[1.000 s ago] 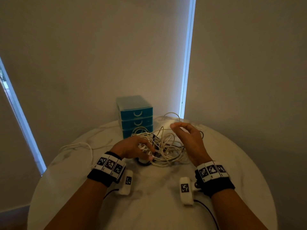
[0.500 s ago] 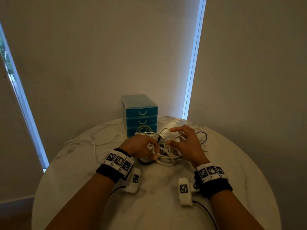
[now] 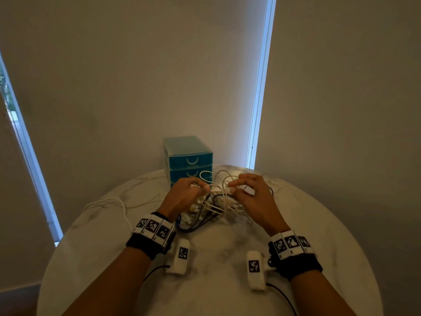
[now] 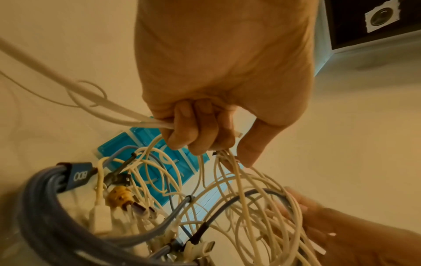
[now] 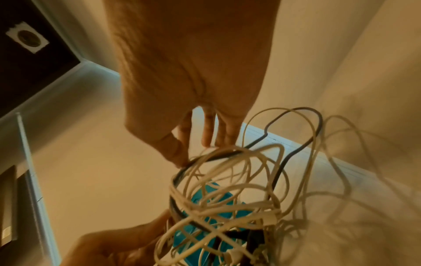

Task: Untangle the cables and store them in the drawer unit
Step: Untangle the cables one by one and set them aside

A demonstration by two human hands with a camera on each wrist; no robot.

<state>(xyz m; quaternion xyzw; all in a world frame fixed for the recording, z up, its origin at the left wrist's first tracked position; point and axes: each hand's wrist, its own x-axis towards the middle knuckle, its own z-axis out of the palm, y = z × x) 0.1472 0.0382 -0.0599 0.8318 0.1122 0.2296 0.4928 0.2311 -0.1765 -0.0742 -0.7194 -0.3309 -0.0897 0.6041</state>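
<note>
A tangle of white and dark cables sits between my hands at the middle of the round marble table. My left hand is raised over its left side. In the left wrist view its fingers curl round several white strands. My right hand pinches a white loop at the tangle's top; the right wrist view shows the thumb against white and dark loops. A bound grey coil hangs in the tangle. The teal drawer unit stands just behind, all drawers closed.
One loose white cable trails across the table to the left. The drawer unit backs onto a wall, with bright window strips left and right. The near half of the table holds only my forearms and wrist cameras.
Both hands have risen and drawn loops of the tangle up off the table. My left hand went from resting low on the pile to gripping strands; my right closed into a pinch.
</note>
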